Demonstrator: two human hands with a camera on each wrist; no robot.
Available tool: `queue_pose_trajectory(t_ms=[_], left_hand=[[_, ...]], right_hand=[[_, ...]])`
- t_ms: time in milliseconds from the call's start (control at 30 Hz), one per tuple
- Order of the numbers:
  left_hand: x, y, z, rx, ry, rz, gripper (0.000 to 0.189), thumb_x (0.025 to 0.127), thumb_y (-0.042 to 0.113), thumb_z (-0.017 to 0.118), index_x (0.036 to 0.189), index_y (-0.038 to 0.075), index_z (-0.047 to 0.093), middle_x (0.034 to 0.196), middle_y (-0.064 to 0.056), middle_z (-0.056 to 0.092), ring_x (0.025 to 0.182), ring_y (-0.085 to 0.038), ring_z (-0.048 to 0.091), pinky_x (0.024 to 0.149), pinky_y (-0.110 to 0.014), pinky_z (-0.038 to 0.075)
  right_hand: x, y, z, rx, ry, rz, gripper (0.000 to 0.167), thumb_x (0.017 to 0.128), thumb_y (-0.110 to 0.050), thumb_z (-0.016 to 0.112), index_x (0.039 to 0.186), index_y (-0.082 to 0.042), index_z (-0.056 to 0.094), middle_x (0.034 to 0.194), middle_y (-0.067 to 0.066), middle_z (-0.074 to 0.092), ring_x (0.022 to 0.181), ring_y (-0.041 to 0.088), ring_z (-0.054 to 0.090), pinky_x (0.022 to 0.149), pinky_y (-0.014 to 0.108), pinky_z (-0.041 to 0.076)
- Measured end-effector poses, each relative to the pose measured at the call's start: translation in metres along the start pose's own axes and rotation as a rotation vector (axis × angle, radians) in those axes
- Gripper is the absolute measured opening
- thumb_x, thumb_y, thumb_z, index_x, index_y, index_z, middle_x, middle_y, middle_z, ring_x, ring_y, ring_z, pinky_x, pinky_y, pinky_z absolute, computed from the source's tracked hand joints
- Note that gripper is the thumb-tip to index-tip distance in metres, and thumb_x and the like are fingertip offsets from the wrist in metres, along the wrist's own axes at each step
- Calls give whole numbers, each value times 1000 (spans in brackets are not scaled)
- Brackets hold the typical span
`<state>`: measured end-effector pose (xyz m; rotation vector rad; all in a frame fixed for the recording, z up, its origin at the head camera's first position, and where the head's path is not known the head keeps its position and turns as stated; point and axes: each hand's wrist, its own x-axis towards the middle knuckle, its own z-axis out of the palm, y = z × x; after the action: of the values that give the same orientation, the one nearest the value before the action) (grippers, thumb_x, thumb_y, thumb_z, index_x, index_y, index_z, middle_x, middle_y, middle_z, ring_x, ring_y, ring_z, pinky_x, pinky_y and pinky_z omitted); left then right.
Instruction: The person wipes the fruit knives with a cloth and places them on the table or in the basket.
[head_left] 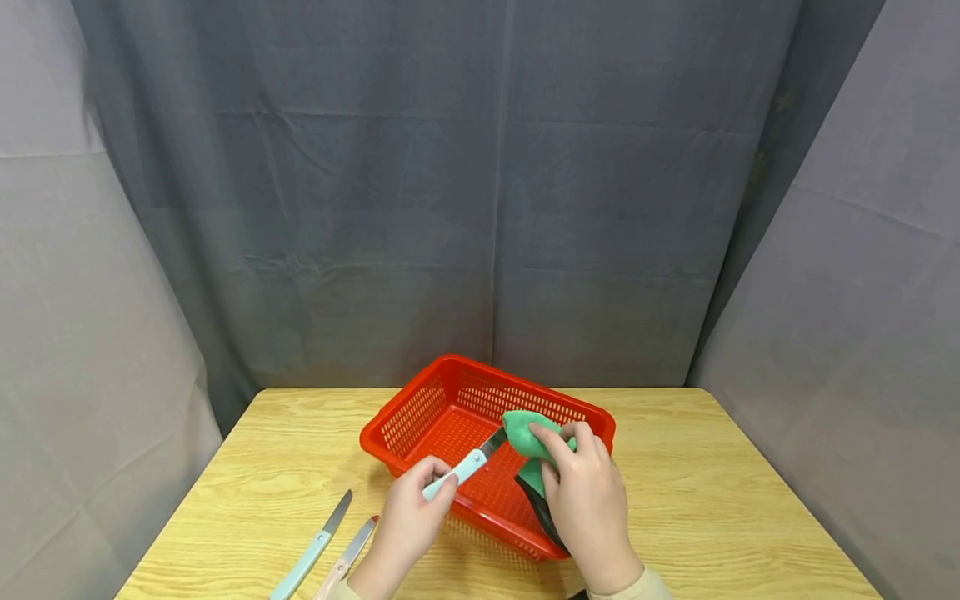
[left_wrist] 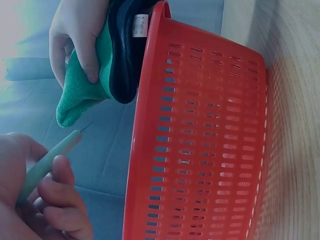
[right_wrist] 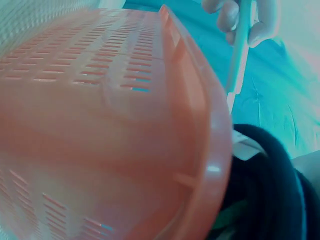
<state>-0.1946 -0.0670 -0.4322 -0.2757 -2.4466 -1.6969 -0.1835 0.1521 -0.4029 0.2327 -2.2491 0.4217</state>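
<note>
My left hand (head_left: 415, 512) grips a knife (head_left: 468, 468) by its light blue handle, the blade slanting up to the right over the basket. In the left wrist view the blade of this knife (left_wrist: 87, 127) is seen edge-on, as a thin line. My right hand (head_left: 588, 492) pinches a folded green cloth (head_left: 527, 433) with a black part (head_left: 542, 512) hanging below it. The blade's tip is at the cloth's left edge in the head view; whether they touch I cannot tell. Below both hands stands a red plastic basket (head_left: 405, 452).
Left of the basket, on the wooden table (head_left: 735, 500), lie a knife with a pale blue-green handle (head_left: 303, 567) and one with a pinkish handle (head_left: 335, 577). Grey curtains (head_left: 375, 208) hang behind and at both sides. A white label (left_wrist: 140, 25) shows on the cloth's black part.
</note>
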Motion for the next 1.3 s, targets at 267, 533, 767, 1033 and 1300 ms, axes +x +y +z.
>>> queue_pose_trajectory(t_ms=[267, 533, 767, 1033, 1300], left_hand=[[0, -4, -6, 22, 49, 28, 6, 95, 11, 68, 93, 14, 63, 66, 6, 51, 50, -1, 35, 48, -18, 31], [8, 4, -17, 35, 25, 98, 8, 97, 12, 67, 99, 11, 60, 72, 2, 54, 52, -1, 36, 50, -19, 32], [22, 11, -26, 207, -68, 104, 7, 103, 20, 62, 101, 13, 62, 78, 2, 52, 62, -7, 43, 58, -24, 40], [44, 7, -26, 399, -185, 169, 11, 102, 18, 63, 98, 10, 68, 90, 1, 58, 78, -14, 50, 72, -27, 45], [64, 0, -21, 480, -263, 221, 9, 100, 18, 67, 98, 9, 67, 89, 1, 55, 74, -13, 48, 69, -26, 44]], right_hand=[[0, 0, -3, 20, 44, -17, 56, 69, 3, 90, 116, -23, 77, 99, 8, 59, 73, 21, 53, 53, 31, 45], [0, 1, -7, 25, 53, -31, 56, 69, 3, 91, 116, -23, 77, 99, 8, 59, 74, 21, 53, 54, 32, 48], [0, 3, -10, 29, 42, -47, 53, 71, 2, 90, 116, -24, 77, 98, 6, 58, 73, 18, 51, 54, 29, 47], [0, 3, -12, 28, 30, -62, 53, 71, 2, 89, 115, -24, 77, 97, 6, 58, 75, 19, 53, 53, 29, 47], [-1, 6, -13, 38, 20, -65, 52, 71, 3, 88, 115, -24, 77, 97, 5, 58, 79, 19, 56, 53, 29, 48]])
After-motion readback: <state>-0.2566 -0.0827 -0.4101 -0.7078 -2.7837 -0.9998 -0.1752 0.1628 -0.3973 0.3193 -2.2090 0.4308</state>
